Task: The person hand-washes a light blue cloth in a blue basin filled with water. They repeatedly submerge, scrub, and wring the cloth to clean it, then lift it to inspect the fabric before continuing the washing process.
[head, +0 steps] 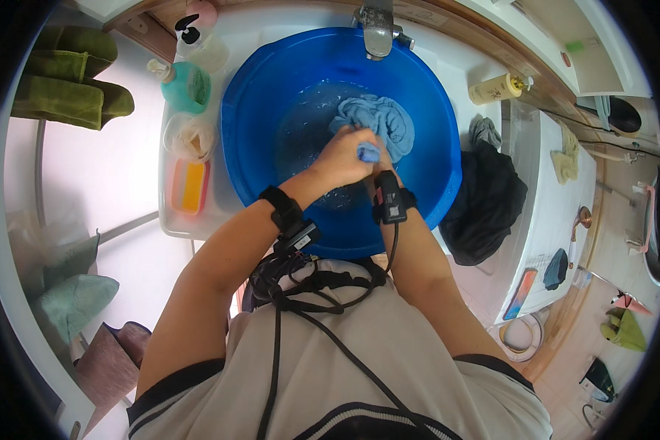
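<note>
A blue plastic basin (pixel 242 148) sits in the washbasin under the faucet, with some water (pixel 300 124) in its bottom. Over the water, my left hand (pixel 338 157) is closed around a light blue cloth (pixel 385 118), and a twist of it pokes out of the fist. My right hand (pixel 384 157) is pressed against the left one, mostly hidden behind it, and also grips the cloth. The rest of the cloth bunches up beyond my hands, towards the basin's far right side.
A metal faucet (pixel 377 33) overhangs the basin's far rim. Left stand a green pump bottle (pixel 190 88) and an orange-and-yellow soap box (pixel 190 187). At right are a yellow pump bottle (pixel 495 89), a heap of black fabric (pixel 484 203) and a phone (pixel 520 294) on a white surface.
</note>
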The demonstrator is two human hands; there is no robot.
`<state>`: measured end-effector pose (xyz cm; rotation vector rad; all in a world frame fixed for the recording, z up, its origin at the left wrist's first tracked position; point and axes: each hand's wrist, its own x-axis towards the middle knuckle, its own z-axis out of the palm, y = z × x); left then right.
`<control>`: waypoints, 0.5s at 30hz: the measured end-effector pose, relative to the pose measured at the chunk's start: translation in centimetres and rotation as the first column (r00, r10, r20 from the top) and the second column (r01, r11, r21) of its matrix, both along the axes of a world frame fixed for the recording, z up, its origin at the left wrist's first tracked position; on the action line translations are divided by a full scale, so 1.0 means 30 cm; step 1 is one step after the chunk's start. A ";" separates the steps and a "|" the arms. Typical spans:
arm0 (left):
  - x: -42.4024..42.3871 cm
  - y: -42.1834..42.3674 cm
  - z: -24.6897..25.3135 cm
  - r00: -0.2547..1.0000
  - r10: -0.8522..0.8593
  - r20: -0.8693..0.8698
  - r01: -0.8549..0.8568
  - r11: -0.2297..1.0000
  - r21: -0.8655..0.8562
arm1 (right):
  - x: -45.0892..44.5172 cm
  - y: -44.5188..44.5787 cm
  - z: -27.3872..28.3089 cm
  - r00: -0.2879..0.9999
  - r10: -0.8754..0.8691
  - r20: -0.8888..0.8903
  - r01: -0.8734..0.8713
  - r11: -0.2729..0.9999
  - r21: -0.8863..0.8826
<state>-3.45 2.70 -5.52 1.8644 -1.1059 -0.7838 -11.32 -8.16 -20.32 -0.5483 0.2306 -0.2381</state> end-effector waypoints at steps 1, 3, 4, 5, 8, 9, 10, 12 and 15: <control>0.006 -0.009 -0.007 0.997 0.071 -0.038 -0.070 0.997 0.029 | -0.002 0.030 -0.077 0.985 -0.167 0.045 0.167 0.847 -0.505; 0.042 -0.022 -0.040 0.971 0.213 -0.106 -0.202 0.974 0.103 | -0.025 0.046 -0.205 0.951 -0.307 -0.027 0.159 0.564 -0.810; 0.095 0.016 -0.079 0.927 0.352 -0.131 -0.324 0.926 0.196 | 0.047 0.093 -0.025 0.820 -0.198 -0.537 0.073 0.967 -0.245; 0.115 0.036 -0.127 0.905 0.422 -0.058 -0.408 0.897 0.168 | 0.083 0.124 0.130 0.719 -0.137 -0.681 0.184 0.983 -0.004; 0.108 0.034 -0.171 0.928 0.367 0.068 -0.373 0.922 0.105 | 0.099 0.134 0.277 0.678 -0.179 -0.713 0.273 0.962 0.018; 0.070 0.025 -0.123 0.959 0.277 0.053 -0.278 0.960 0.020 | 0.064 0.109 0.243 0.770 -0.185 -0.610 0.229 0.973 -0.006; 0.021 0.021 -0.079 0.981 0.190 0.042 -0.187 0.980 -0.062 | 0.034 0.088 0.207 0.850 -0.178 -0.496 0.187 0.982 -0.032; -0.034 0.014 -0.013 0.996 0.084 0.037 -0.083 0.996 -0.013 | -0.015 0.067 0.188 0.927 -0.153 -0.344 0.097 0.980 -0.174; 0.044 0.024 -0.072 0.963 0.247 -0.112 -0.235 0.966 0.108 | 0.052 0.117 0.203 0.612 -0.191 -0.767 0.205 0.976 -0.079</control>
